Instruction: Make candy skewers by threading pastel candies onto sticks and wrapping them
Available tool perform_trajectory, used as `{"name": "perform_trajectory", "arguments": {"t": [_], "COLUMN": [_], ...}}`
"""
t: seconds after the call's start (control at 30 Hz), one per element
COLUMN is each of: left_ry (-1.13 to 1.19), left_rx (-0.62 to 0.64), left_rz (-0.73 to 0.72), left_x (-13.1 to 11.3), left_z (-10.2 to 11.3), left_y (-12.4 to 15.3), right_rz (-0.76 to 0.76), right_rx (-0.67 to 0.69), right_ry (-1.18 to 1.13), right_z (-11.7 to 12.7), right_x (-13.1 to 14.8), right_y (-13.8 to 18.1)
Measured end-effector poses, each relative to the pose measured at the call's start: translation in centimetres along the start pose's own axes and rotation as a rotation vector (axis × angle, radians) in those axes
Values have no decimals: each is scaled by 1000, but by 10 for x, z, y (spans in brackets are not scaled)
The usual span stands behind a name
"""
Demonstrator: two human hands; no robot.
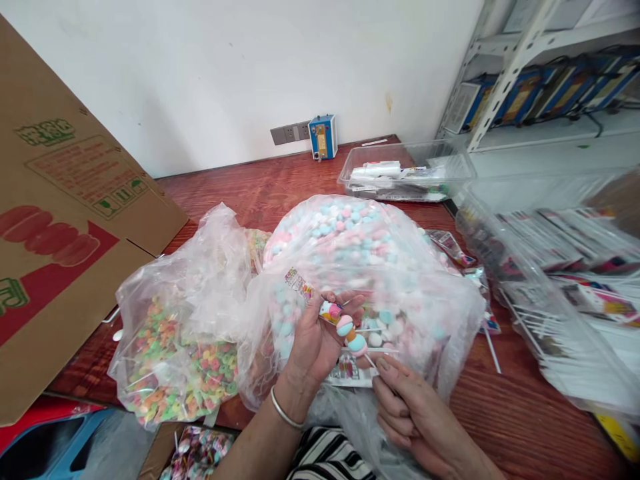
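My left hand [315, 333], palm up with a bangle at the wrist, has its thumb closed on a small printed candy wrapper [299, 283]. My right hand [410, 407] pinches the white stick of a candy skewer [357, 343], which carries pink, blue and white marshmallows with an orange ring between them. The skewer's upper end sits at or in the wrapper's mouth, in front of my left palm. Behind both hands bulges a large clear bag of pastel marshmallows [345, 230]. Part of a printed packet [345, 370] shows below the skewer.
To the left lie a plastic bag of coloured ring candies [210, 367] and a tall cardboard box [75, 200]. A clear tray [407, 193] stands at the back; another clear bin [530, 280] with wrappers and sticks is at right. A blue device [323, 137] stands by the wall.
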State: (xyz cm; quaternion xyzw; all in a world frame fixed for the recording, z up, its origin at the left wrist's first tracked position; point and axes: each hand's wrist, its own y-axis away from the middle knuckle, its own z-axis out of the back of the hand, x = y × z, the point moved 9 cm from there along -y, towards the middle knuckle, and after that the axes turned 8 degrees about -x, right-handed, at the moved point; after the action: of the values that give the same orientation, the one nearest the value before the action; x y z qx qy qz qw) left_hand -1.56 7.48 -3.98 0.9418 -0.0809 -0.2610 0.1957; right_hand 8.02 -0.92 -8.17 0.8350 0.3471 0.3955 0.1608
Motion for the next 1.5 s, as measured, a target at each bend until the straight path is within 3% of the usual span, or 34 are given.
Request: {"name": "perform_trajectory", "arguments": {"t": [0.07, 0.1, 0.2, 0.27, 0.3, 0.37, 0.43, 0.47, 0.53, 0.63, 0.7, 0.77, 0.9, 0.97, 1.03, 1.13, 1.2, 1.27, 1.43, 1.5], "left_ry": [23, 30, 25, 4, -9, -38, -48, -42, -17, -3, -19, -36, -73, -71, -34, -4, -25, -49, -133, -173], "left_rx": [-34, -54, -123, -166, -180, -182, -154, -127, -66, 7, 22, 2, -125, -160, -121, 21, 67, 49, -18, -32], "left_rz": [47, 74, 105, 91, 76, 51, 39, 47, 75, 101, 86, 52, -19, -15, 23, 66, 47, 16, -49, -55], "left_x": [4, 7, 11, 11, 10, 10, 10, 10, 11, 11, 11, 13, 17, 19, 20, 19, 17, 17, 23, 22], "left_z": [2, 3, 9, 13, 15, 15, 13, 11, 4, -4, -6, -6, 2, 4, 1, -10, -14, -14, -13, -11], "left_y": [0, 0, 0, 0, -1, -1, 0, 1, 3, 5, 5, 4, 4, 4, 5, 6, 7, 7, 10, 8], "right_rz": [101, 227, 860, 1294, 1451, 1607, 1549, 1440, 1102, 597, 478, 595, 1271, 1444, 1313, 803, 584, 636, 1311, 1271], "right_rx": [-30, -59, -191, -278, -308, -339, -360, -359, -323, -218, -185, -227, -360, -329, -310, -284, -245, -254, -372, -358], "right_ry": [189, 340, 937, 1293, 1419, 1560, 1522, 1442, 1193, 778, 668, 788, 1261, 1352, 1269, 867, 660, 705, 1204, 1186], "right_z": [5, 7, -2, -19, -26, -34, -31, -25, -6, 17, 20, 17, -15, -27, -21, 8, 17, 13, -22, -21], "right_x": [4, 13, 55, 67, 67, 65, 69, 71, 70, 45, 35, 43, 67, 64, 65, 58, 49, 54, 73, 73], "right_y": [-1, -1, 19, 43, 52, 60, 57, 51, 30, 0, -4, 2, 43, 52, 42, 11, 1, 5, 46, 43]}}
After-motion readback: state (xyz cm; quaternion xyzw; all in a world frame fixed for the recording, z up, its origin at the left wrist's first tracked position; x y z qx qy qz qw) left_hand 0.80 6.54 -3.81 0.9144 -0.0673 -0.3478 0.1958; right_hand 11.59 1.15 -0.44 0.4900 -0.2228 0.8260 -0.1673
